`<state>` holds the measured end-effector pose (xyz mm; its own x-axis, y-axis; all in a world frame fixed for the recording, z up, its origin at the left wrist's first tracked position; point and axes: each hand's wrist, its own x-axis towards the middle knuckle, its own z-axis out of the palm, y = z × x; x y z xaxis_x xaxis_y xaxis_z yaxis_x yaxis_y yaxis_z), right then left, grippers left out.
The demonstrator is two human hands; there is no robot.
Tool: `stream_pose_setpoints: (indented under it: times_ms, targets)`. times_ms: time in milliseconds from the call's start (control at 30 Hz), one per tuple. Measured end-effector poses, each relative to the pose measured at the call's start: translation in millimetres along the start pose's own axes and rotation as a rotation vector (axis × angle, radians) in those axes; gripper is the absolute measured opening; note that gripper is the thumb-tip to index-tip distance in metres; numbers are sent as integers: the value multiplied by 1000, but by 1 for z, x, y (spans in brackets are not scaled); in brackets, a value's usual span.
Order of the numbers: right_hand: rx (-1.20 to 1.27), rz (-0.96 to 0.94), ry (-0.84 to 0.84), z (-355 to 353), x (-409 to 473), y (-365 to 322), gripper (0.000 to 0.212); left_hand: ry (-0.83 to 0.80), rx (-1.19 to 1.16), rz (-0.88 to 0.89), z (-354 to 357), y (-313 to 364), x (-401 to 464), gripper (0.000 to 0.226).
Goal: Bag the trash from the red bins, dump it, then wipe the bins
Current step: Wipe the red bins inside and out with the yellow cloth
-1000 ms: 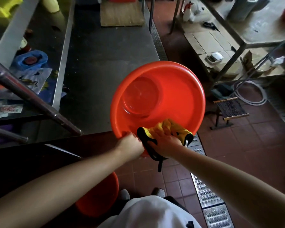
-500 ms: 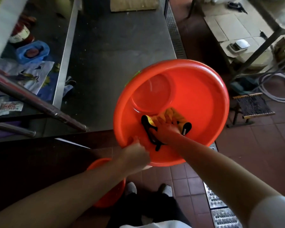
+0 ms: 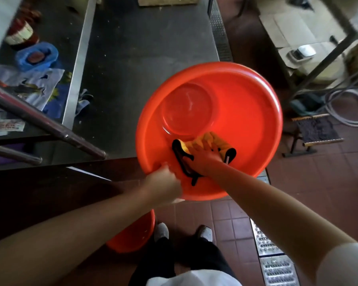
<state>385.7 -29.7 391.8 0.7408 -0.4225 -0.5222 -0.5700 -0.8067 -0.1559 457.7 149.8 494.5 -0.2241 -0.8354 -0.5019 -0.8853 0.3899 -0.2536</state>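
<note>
Red bin [image 3: 246,112] tilted toward me over the bench's edge, its bottom bare, which I take to mean bagging and dumping are done and wiping is under way. Nearest, my shoes stand on the brown floor tiles [image 3: 225,211] beside a second red bin [image 3: 136,238] waiting low at my left, likely next for wiping. Above that, my left hand [image 3: 163,185] is curled tight on the near rim, steadying the bin. My right hand [image 3: 204,159] lies with fingers spread flat on the yellow cloth [image 3: 211,141], pressing it to the inner wall just below the round base. A second ago the cloth sat at the rim; it has since slid deeper inside, so the near wall looks covered and the base and far wall remain. Beyond the bin, the dark steel bench [image 3: 143,48] stretches away, a blue tray [image 3: 36,56] on the shelf to its left. Farthest right, a small stool [image 3: 316,133] and coiled hose [image 3: 347,108] sit on the floor.
</note>
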Motion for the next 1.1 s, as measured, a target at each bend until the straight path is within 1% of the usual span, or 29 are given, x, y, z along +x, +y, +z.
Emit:
stream_pose_setpoints:
  times_ms: [67, 167, 233, 367, 467, 500, 600, 667, 733, 867, 1000, 1067, 1100]
  targets:
    - [4, -34, -20, 0, -29, 1, 70, -49, -14, -33, -2, 0, -1, 53]
    - [-15, -72, -9, -2, -72, 6, 72, -78, 28, -79, -9, 1, -4, 32]
    - [-34, -103, 17, -2, -99, 8, 81, -76, 47, -86, -17, 2, -6, 30]
    - [-94, -154, 28, 0, -134, 10, 112, -55, 38, -66, -27, 1, -11, 21]
    - [-132, -137, 38, 7, -139, 6, 119, -62, 60, -85, -27, -3, -14, 22]
    - [-154, -133, 55, 8, -138, 5, 119, -55, 49, -94, -27, -4, -15, 25]
    - [-228, -140, 98, 6, -136, 7, 113, -23, 8, -138, -24, -11, -18, 48]
    - [-263, -162, 124, 0, -136, 12, 106, 2, 35, -179, -22, -19, -23, 57]
    - [-304, -175, 124, -8, -139, 20, 99, -9, 97, -204, -23, -30, -29, 59]
    - [-484, -180, 80, -27, -146, 31, 93, -131, 245, -242, -32, -56, -45, 66]
    - [-657, -137, 42, -45, -155, 32, 82, -149, 404, -233, -50, -76, -55, 63]
    - [-740, -100, 83, -48, -159, 32, 76, -171, 421, -244, -56, -76, -53, 64]
    - [-748, -117, 131, -47, -159, 33, 75, -185, 406, -254, -56, -71, -50, 67]
